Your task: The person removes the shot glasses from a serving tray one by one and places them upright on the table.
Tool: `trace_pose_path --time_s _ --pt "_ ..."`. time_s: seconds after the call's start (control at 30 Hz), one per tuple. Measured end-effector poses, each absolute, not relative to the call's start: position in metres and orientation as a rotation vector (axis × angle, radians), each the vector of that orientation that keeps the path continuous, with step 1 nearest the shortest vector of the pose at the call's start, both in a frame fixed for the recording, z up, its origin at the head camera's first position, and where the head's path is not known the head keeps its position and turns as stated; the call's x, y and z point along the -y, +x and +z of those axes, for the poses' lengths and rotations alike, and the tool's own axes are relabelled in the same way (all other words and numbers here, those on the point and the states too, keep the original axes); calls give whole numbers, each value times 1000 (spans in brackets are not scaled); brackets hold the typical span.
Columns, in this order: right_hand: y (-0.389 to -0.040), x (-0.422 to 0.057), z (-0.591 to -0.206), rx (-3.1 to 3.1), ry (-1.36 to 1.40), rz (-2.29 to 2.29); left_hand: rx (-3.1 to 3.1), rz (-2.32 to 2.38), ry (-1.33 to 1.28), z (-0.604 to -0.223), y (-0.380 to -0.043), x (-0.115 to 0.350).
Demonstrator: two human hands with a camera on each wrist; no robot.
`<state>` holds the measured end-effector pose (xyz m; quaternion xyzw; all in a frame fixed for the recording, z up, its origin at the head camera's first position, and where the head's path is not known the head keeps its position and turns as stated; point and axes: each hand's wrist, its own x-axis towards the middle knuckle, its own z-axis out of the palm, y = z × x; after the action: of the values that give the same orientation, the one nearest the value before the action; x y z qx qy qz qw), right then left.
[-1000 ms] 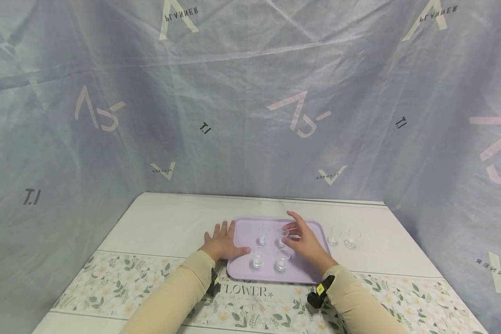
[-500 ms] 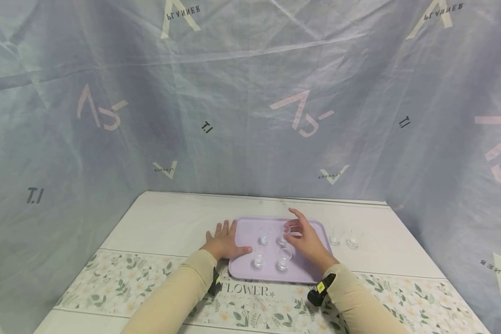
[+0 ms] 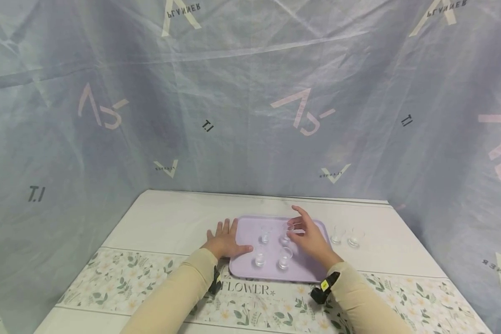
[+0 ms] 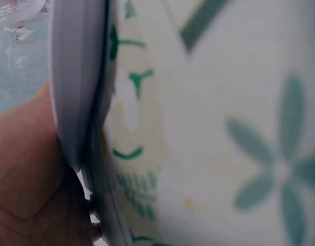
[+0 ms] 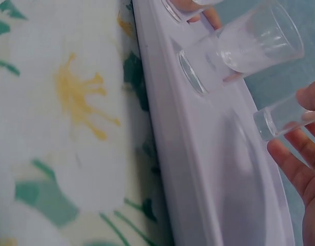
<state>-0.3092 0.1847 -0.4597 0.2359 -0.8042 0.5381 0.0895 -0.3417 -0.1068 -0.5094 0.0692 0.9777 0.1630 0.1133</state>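
Left hand [image 3: 227, 243], fingers spread at left edge of tray [image 3: 302, 270]; right hand [image 3: 312, 239], pinching a glass [image 5: 280, 115] at the tray's far side; three other glasses [image 3: 284, 260] on it; table [image 3: 179, 215] before me, white, floral band [image 3: 117, 280] lettered “FLOWER”; grey-blue curtain [image 3: 242, 79] on three sides, printed “T.I” and, upside down, “PLANNER”

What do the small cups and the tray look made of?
Small cups: clear and glossy, glass or hard plastic, can't tell which; walls see-through with bright glints.
Tray: probably moulded plastic, lilac, satin finish; even colour, rounded corners, soft reflections.
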Motion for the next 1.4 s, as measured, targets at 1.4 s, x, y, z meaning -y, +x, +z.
trace_pose_path --time_s 1.4 --pt "-293 -280 -471 2463 547 1305 -2886 478 221 -516 -346 108"
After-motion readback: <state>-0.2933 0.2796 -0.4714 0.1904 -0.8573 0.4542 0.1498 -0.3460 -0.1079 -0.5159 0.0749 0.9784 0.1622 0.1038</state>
